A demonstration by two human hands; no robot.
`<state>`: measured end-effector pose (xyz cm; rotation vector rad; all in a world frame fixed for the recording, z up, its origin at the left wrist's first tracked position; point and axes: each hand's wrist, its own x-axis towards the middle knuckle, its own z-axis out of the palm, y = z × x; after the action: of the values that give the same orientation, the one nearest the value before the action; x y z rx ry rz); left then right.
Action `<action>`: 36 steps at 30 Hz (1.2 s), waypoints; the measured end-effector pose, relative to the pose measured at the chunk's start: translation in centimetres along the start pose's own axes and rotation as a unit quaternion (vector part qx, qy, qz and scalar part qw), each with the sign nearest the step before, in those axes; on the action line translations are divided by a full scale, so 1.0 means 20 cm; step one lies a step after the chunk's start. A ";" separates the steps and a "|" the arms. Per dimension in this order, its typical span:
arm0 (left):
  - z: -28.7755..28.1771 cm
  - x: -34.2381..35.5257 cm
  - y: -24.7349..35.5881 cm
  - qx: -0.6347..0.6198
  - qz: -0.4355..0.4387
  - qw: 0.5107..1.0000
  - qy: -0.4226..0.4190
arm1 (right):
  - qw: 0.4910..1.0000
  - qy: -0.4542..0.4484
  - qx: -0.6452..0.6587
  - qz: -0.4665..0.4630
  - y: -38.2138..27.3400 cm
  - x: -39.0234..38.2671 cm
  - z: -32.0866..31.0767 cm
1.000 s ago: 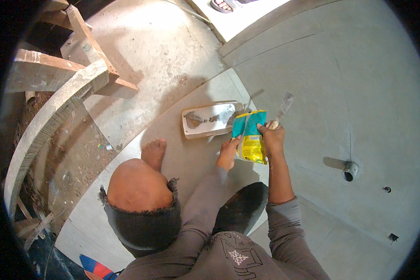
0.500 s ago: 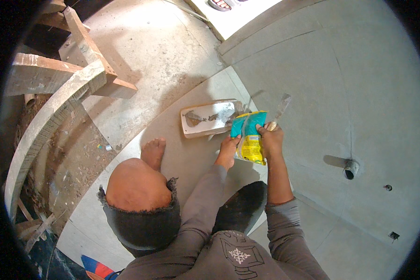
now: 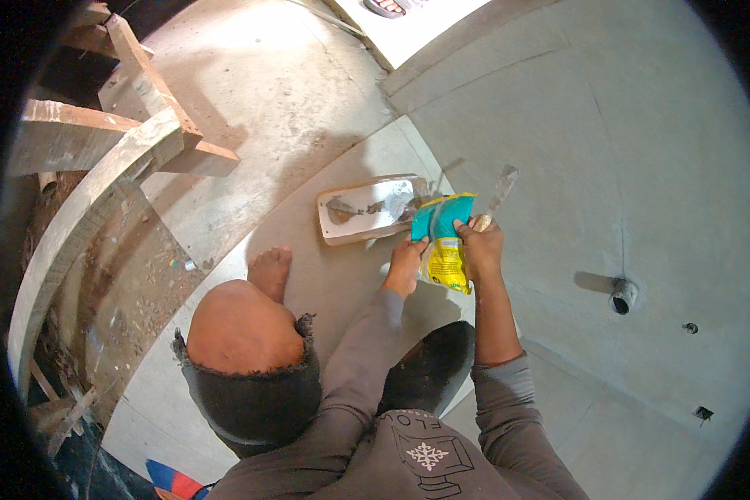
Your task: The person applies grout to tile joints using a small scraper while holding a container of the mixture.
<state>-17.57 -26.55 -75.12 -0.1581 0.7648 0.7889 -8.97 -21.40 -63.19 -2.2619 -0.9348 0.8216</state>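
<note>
A teal and yellow plastic bag (image 3: 444,255) is tilted over the right end of a white rectangular tub (image 3: 357,240). My left hand (image 3: 403,265) grips the bag's left side, its thumb on the front. On the other side my right hand (image 3: 482,250) pinches the bag and also holds a putty knife (image 3: 503,188), blade pointing up and away. Grey-brown residue smears the inside of the tub. The bag's top edge overlaps the tub's right end, so I cannot tell whether anything comes out.
The tub rests on a pale slab (image 3: 308,200) beside my bare foot (image 3: 270,271). A pipe stub (image 3: 623,297) sticks out of the grey surface at right. Timber beams (image 3: 100,217) stand at left over a dirt patch. Someone's sandalled foot (image 3: 385,7) shows at the far edge.
The whole view has shifted slightly. Both hands keep their hold on the bag, and the putty knife stays in the right hand.
</note>
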 end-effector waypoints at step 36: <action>-0.05 -0.06 -0.03 0.089 0.082 0.993 -0.018 | 0.997 0.071 0.003 -0.035 0.22 -0.20 -0.12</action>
<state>-18.27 -28.04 -75.14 0.0791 0.8176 0.8718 -7.68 -27.62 -63.34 -2.2376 -0.9380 0.6233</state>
